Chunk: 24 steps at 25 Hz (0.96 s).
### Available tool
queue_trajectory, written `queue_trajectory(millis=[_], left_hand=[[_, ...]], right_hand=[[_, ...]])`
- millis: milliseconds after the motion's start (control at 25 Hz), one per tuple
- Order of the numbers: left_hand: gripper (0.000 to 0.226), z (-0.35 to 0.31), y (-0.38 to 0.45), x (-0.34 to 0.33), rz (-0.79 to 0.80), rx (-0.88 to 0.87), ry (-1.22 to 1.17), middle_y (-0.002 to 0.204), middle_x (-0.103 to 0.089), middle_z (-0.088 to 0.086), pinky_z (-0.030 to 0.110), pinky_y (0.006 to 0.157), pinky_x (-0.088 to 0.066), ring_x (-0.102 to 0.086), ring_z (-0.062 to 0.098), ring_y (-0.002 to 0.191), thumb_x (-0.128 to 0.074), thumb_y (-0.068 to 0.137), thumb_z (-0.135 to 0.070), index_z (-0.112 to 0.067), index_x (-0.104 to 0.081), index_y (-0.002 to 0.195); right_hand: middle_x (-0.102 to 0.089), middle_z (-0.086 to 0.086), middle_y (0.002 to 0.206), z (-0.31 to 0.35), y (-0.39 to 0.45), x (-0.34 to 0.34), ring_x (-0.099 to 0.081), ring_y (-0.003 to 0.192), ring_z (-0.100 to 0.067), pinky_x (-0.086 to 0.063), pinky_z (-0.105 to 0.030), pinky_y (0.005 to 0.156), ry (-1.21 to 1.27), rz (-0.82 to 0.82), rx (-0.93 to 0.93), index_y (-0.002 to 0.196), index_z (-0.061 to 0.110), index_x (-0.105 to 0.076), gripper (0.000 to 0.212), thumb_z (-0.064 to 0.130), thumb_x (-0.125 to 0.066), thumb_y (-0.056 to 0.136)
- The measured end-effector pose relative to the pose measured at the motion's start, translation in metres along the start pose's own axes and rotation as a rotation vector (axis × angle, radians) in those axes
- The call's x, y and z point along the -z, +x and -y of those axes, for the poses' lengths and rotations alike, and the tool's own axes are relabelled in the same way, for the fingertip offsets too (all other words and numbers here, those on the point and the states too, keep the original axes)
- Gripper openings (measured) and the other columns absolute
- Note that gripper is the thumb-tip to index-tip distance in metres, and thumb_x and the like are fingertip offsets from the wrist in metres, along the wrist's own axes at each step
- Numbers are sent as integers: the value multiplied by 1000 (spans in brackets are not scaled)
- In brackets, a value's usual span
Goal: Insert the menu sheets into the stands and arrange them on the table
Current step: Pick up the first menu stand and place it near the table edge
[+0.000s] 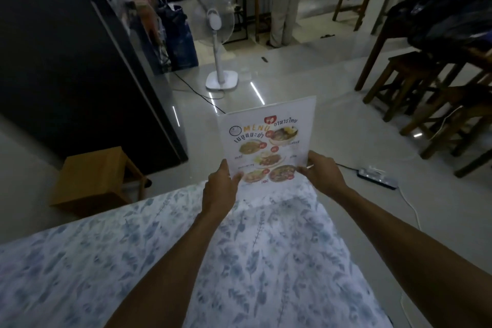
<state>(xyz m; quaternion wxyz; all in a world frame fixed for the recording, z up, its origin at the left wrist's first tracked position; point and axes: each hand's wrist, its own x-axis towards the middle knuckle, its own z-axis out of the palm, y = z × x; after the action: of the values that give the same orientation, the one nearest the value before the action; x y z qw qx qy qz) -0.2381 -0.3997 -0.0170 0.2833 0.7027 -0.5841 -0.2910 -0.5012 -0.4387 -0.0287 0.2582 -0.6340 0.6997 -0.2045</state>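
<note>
A white menu sheet (267, 138) with colourful food pictures and the word MENU stands upright in a clear stand near the far edge of the table (106, 261), which has a blue floral cloth. My left hand (219, 189) grips its lower left corner. Its lower right edge is held by my right hand (322, 174). The stand's base is hidden behind my hands and the sheet.
A white pedestal fan (217, 42) stands on the shiny floor beyond the table. A small wooden stool (93, 178) sits at left beside a dark cabinet (66, 61). Wooden stools (415, 82) and a power strip (376, 174) are at right. A person (286, 0) stands far back.
</note>
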Motion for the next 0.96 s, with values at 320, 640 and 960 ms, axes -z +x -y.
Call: queue_trajectory(millis=[320,640,960], left_hand=[[32,12,67,-37,6,40,-9,108,-71,7,29,70,-51,-66,19,86,-61,95,-32,-15,-57,122],[33,29,77,-50,-60,0,-13,117,-71,1,38,77,-60,-70,17,93,-64,94,-35,-17,-56,121],[62,14,63,-36,18,75,-2,127,-60,5,34,82,-49,-61,22,103,-59,91,-52,-16,-35,137]], right_hand=[[-74,-3,114,-31,83,-33,-70,97,-24,-55,-35,77,-14,62,14,118,17,-65,38,38,-72,87],[-73,-6,108,-45,98,-48,-69,92,-28,-54,-35,71,-88,50,16,113,15,-58,35,41,-65,90],[-69,-13,119,-28,74,-36,-66,106,-32,-54,-39,85,-60,44,-90,129,7,-52,49,30,-68,89]])
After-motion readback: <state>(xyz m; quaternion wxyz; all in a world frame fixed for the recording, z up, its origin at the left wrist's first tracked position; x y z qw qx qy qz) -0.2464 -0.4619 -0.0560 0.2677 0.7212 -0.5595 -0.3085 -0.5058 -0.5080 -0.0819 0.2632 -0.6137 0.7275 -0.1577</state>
